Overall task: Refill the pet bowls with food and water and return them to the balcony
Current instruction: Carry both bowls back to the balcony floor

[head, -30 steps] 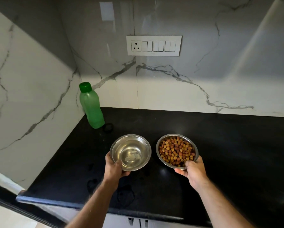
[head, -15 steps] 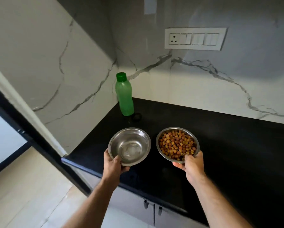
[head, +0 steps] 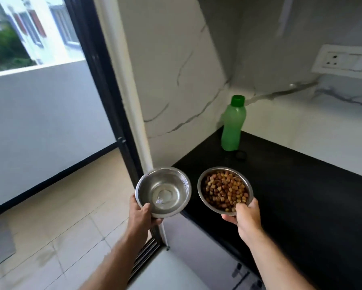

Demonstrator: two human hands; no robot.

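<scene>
Balcony [head: 50, 185] fills the left half of the frame: pale tiled floor, white parapet, blurred buildings and greenery at upper left. Black door frame [head: 104, 97] runs diagonally from top centre down to the frame's middle. Marble wall [head: 176, 70] occupies upper centre and right. Black counter [head: 301, 195] sits at right, cut off by the right edge; cabinet fronts below it are smeared and their handles hard to make out. Switch plate [head: 343, 60] at upper right is cut off by the frame edge and blurred. Whole picture shows motion blur, worst toward the edges.

Green bottle [head: 232, 124] stands upright, cap on, in the counter's back corner, centre right. A small dark ring lies just beside its base; cannot tell what it is.

Water bowl [head: 163, 191], steel, is held off the counter at lower centre, in front of the door frame's foot. Water level is hard to judge; only glints on the bottom show. Food bowl [head: 225, 190], steel, filled with brown kibble, is held just right of it, above the counter's near edge. The two bowls are near each other, not touching.

Left hand [head: 141, 214]: thumb hooked over the near rim of the water bowl, fingers curled beneath, mostly hidden. Right hand [head: 245, 216]: thumb over the food bowl's near rim, fingers under it, partly hidden. Both forearms enter from the bottom edge.
</scene>
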